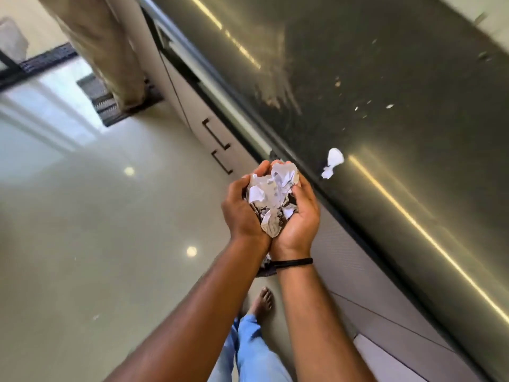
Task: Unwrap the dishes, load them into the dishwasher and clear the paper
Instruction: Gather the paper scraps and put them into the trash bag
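Note:
A wad of crumpled paper [271, 199], white with dark printed patches, lies cupped between my two hands in front of me, beside the counter's edge. My left hand [241, 208] curls round its left side and my right hand [298, 213] curls round its right side, wrists pressed together. One white paper scrap [332, 162] lies alone on the dark countertop [385, 78], just right of my fingertips. Small paper crumbs [363, 108] are scattered farther back on the counter. No dishes and no dishwasher interior can be seen.
Pale cabinet fronts with dark handles [220, 150] run under the counter. The glossy floor [96, 216] spreads to the left, with a dark mat [110, 106] at the back. Another person's trouser leg [104, 51] stands on the mat. My bare foot [263, 300] shows below my wrists.

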The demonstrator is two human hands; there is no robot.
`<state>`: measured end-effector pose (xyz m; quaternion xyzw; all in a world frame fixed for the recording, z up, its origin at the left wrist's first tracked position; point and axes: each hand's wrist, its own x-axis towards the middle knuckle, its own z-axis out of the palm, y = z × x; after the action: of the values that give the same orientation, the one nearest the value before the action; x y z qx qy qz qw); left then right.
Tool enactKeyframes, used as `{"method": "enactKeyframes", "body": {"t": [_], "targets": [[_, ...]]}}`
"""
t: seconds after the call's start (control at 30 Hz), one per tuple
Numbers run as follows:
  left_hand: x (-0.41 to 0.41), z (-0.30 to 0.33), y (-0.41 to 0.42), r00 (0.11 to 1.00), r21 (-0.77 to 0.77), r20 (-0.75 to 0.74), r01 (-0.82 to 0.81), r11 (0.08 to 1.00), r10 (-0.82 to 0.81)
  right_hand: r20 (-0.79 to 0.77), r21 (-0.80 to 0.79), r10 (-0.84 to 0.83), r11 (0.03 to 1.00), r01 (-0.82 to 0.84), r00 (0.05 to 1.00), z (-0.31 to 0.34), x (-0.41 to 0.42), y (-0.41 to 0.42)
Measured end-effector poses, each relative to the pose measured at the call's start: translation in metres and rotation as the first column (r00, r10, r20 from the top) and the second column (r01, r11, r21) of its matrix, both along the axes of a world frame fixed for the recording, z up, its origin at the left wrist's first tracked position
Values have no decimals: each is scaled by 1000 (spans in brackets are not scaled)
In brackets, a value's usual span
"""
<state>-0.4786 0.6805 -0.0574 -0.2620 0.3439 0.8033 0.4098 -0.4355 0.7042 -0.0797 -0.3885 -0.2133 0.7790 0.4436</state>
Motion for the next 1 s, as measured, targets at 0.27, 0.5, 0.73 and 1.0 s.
{"method": "enactKeyframes", "body": {"t": [0.27, 0.5, 0.73, 1.0], "targets": [[40, -182, -16, 986, -187, 150, -36, 982, 65, 85, -164, 42, 986, -28, 995, -200, 44, -20], [65, -319, -16, 940, -328, 336, 63, 942, 55, 237, -421, 136, 907, -25, 962, -343, 78, -20], [84, -408, -13, 924, -507, 382, 192, 840, 20, 338, -608, 229, 793, 27, 913, -407, 88, -14], [86, -450, -12, 921, -493, 388, 236, 837, -31, 538, -564, 278, 820, 95, 795, -476, 94, -11]]}}
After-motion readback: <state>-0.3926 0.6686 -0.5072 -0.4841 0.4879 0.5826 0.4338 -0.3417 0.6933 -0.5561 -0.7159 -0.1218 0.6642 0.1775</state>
